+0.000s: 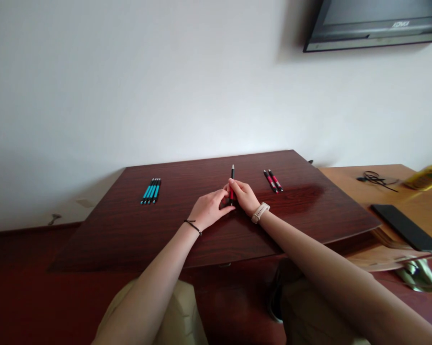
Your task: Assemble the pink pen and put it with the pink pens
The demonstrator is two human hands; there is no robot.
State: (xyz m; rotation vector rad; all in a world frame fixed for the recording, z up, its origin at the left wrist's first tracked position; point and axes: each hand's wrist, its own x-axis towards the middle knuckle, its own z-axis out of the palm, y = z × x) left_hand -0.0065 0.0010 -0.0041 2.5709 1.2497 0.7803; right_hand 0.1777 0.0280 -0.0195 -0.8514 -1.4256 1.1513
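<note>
A red and black pen (232,171) stands nearly upright in the view, its silver tip end pointing away from me. My right hand (245,195) pinches it around the middle between thumb and fingers. From the other side, my left hand (209,207) meets it with curled fingers, its thumb stretched to the pen's near end; the fingertips are partly hidden. On the left of the dark wooden table (137,239) lie several blue and black pens (151,191) side by side. To the right of my hands lie two red and black pens (273,181).
A lighter wooden table (359,191) adjoins on the right, bearing a black cable (376,178), a flat black device (404,226) and a yellow package (426,177). A wall-mounted screen (381,33) hangs at upper right. The white wall (165,86) rises behind the dark table.
</note>
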